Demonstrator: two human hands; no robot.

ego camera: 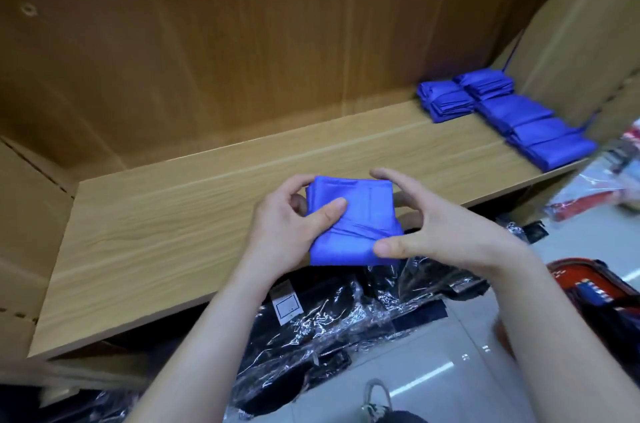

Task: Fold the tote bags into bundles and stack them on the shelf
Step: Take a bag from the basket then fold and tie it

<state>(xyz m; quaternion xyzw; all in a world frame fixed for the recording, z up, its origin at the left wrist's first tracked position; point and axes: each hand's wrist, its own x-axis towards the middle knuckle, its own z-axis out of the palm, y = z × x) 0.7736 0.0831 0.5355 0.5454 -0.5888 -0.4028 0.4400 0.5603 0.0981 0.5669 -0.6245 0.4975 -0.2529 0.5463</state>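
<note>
A folded blue tote bag [356, 225] is held in the air over the front edge of the wooden shelf [173, 242]. My left hand [291, 225] grips its left side, thumb on top and fingers curled behind. My right hand [446, 232] holds its right side, thumb pressing the lower corner and the index finger reaching over the top edge. Several folded blue tote bundles [502, 114] lie in rows at the far right end of the shelf.
A brown cardboard back wall [242, 58] rises behind the shelf. Black goods in clear plastic wrap [329, 325] lie under the shelf on the floor. A red and black basket [606, 294] stands at the right. A shoe [375, 402] shows at the bottom.
</note>
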